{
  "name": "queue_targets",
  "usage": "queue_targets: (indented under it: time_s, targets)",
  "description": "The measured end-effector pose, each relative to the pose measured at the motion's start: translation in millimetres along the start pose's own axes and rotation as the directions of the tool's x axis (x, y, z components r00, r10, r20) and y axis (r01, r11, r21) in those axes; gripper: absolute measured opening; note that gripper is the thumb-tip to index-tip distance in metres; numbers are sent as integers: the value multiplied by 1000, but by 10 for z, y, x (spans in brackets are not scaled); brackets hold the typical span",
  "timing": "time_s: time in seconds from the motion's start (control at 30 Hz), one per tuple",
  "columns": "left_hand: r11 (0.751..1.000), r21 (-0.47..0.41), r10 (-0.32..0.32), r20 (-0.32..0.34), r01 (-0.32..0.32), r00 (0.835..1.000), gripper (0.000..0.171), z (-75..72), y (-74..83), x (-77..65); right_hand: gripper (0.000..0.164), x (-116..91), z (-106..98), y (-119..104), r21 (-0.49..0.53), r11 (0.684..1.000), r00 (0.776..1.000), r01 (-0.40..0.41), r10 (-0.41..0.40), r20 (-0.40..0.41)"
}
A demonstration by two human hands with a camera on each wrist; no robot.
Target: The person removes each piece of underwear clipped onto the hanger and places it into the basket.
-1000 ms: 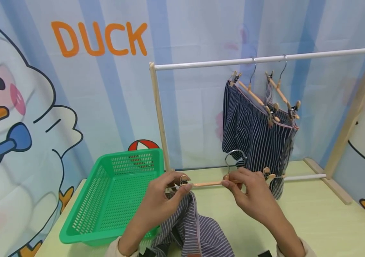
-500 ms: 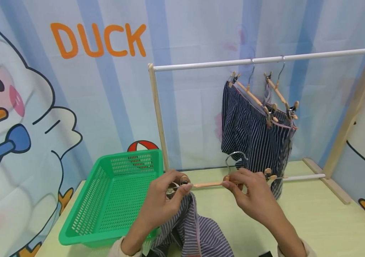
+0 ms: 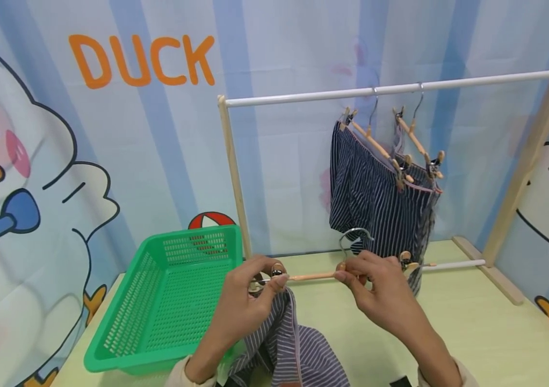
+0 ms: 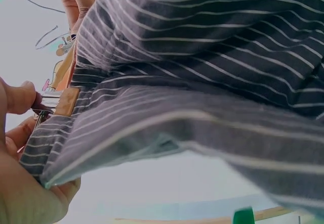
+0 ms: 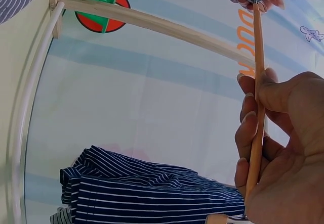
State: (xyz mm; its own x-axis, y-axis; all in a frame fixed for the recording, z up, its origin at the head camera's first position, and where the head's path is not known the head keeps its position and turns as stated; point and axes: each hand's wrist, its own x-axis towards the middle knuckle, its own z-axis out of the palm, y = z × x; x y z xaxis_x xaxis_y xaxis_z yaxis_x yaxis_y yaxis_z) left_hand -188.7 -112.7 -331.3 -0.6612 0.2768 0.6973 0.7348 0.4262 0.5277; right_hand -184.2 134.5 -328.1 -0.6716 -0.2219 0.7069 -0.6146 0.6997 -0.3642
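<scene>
From my cameras I see the hanger almost level between both hands, its long axis going from left to right. The left hand pinches the clip at its left end, which sits over the waist of the grey striped trousers. The right hand holds the bar near its middle. The trousers hang below the left hand; their lower end I cannot see. I judge that this relation matters: the loose waist is nearer the left hand, but the bare right clip lies just beyond the right one.
</scene>
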Motion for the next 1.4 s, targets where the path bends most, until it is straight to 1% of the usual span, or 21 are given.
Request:
queue_targets:
  time_s: [0.13, 0.27, 0.37, 0.53, 0.63, 0.83, 1.07, 1.2, 1.4]
  targets:
    - [1000, 15, 8, -10, -8, 1000, 4, 19, 8, -2, 4, -10, -12, -4, 11, 999, 999, -33, 33, 18]
    - [1000, 10, 6, -21, -5, 1000, 5, 38, 12, -4, 4, -11, -27, -2, 11, 999, 999, -44, 44, 27]
    - [1000, 10, 16, -33, -16, 999, 6, 55, 11, 4, 4, -8, -44, -5, 4, 999, 998, -53, 53, 36]
    - [999, 31, 27, -46, -26, 999, 6, 79, 27, 22, 4, -15, -74, -10, 10, 997, 996, -73, 73, 46]
    - [999, 39, 26, -47, -24, 999, 4, 87, 43, 29, 4, -18, -85, -1, 10, 998, 997, -65, 64, 35]
    - [999, 28, 23, -46, -22, 999, 5, 99, 57, 53, 4, -19, -101, 20, 1, 999, 999, -35, 35, 2]
    - [999, 35, 26, -44, -25, 999, 6, 119, 67, 65, 5, -39, -117, 25, 1, 999, 999, -47, 47, 2]
    - [998, 47, 41, -52, -38, 998, 6, 134, 75, 75, 4, -45, -124, 30, 3, 998, 998, -55, 55, -4]
    - [998, 52, 44, -67, -41, 997, 7, 148, 93, 79, 4, -48, -131, 22, 11, 997, 998, -70, 70, -7]
